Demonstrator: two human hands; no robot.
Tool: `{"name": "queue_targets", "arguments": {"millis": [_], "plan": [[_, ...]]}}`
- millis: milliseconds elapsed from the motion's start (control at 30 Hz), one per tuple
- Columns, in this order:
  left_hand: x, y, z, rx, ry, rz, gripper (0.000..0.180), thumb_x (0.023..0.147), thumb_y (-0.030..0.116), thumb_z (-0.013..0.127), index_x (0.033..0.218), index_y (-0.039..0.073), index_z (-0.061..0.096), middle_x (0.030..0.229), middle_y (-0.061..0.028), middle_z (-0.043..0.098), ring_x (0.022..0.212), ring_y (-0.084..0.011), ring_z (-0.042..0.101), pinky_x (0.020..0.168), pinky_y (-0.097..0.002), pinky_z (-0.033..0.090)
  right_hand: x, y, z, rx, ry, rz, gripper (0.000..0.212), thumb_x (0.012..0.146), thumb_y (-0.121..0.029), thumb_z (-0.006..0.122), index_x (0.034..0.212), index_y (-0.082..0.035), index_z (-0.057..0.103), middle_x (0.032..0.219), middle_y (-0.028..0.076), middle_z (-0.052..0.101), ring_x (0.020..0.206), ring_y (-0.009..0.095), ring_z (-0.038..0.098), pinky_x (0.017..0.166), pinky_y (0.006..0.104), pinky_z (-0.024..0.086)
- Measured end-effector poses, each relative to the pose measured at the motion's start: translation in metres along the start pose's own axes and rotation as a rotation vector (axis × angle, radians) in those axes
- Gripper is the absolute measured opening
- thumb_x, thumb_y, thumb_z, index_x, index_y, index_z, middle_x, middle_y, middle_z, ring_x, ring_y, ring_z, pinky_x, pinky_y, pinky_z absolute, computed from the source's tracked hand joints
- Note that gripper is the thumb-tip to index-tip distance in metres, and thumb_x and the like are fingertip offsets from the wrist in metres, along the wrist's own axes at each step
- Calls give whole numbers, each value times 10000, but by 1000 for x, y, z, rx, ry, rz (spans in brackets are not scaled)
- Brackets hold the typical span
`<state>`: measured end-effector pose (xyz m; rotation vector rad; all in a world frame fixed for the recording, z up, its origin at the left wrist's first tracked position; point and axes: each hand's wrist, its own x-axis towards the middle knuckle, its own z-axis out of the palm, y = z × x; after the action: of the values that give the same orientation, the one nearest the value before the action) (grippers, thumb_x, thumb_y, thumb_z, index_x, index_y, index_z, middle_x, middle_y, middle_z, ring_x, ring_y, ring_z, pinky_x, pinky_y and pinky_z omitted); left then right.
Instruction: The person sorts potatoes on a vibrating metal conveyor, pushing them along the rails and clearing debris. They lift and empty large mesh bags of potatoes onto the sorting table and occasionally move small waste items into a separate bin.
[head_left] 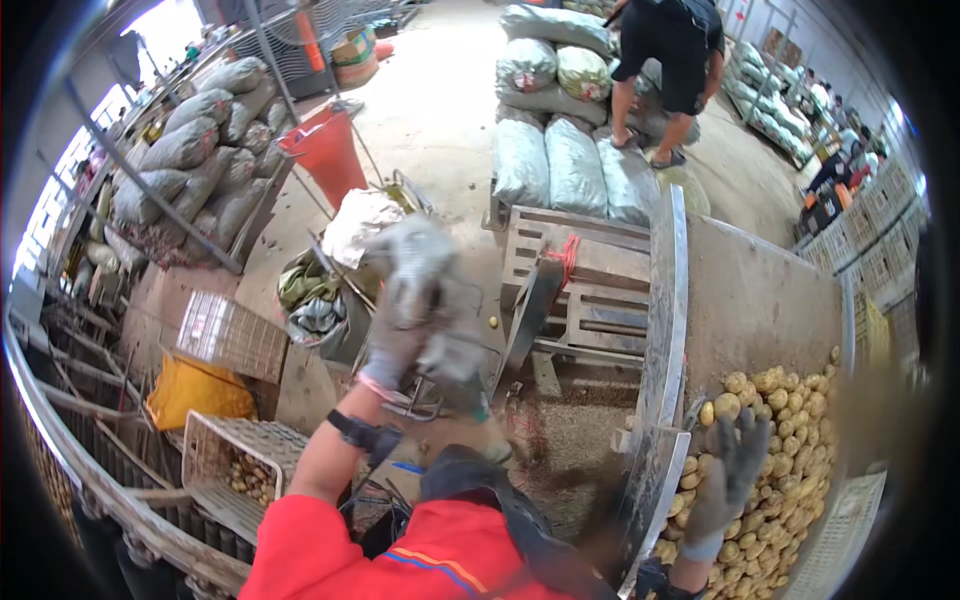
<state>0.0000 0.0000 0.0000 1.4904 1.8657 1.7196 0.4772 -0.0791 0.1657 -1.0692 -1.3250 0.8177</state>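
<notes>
By a metal-edged brown counter (760, 285), a heap of round yellow potatoes (795, 465) is being carried. Over it the grey-gloved right hand (724, 482) is being held, fingers spread wide. The blurred, grey-gloved left hand (408, 275) is being held well leftward; its opening and grip cannot be told.

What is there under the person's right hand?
Under the gloved right hand lies a heap of potatoes; those directly beneath are covered and cannot be seen.

L grip (403, 305) v. blurred, hold unclear; co-worker (672, 50) cut off, top edge.
</notes>
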Motion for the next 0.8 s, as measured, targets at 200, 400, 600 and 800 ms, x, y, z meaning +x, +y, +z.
{"name": "queue_targets", "arguments": {"millis": [200, 400, 600, 800], "plan": [[-20, -138, 9, 495, -172, -381, 1023, 679, 234, 879, 1512, 10, 329, 1454, -223, 455, 1338, -367, 448, 1136, -411, 346, -35, 21, -61, -204, 350, 125, 595, 935, 23, 484, 1507, 40, 321, 1501, 195, 428, 1390, 297, 437, 1171, 451, 337], [43, -77, 81, 929, -1579, -261, 628, 904, 466, 625, 1334, 10, 584, 1288, -171, 643, 1157, -353, 617, 1018, -402, 460, -117, 1, -88, -441, 694, 271, 529, 925, 49, 557, 1438, 43, 429, 1413, 157, 533, 1309, 239, 521, 1119, 364, 392], [66, 195, 188, -364, -1597, -107, 359, 974, 47, 554, 1327, -18, 566, 1123, -99, 690, 1072, -144, 624, 893, -283, 496, -192, -12, -78, -643, 948, 427, 418, 896, -26, 638, 1304, 24, 562, 1307, 186, 605, 1224, 278, 577, 1048, 382, 445], [7, 359, 382, 16, -1863, 697, 515, 1037, 272, 534, 1454, -16, 445, 1205, -146, 658, 1064, -196, 629, 906, -321, 511, -297, -21, -80, -994, 1165, 479, 414, 874, -24, 651, 1281, -15, 577, 1287, 193, 599, 1245, 358, 553, 1073, 423, 423]]}}
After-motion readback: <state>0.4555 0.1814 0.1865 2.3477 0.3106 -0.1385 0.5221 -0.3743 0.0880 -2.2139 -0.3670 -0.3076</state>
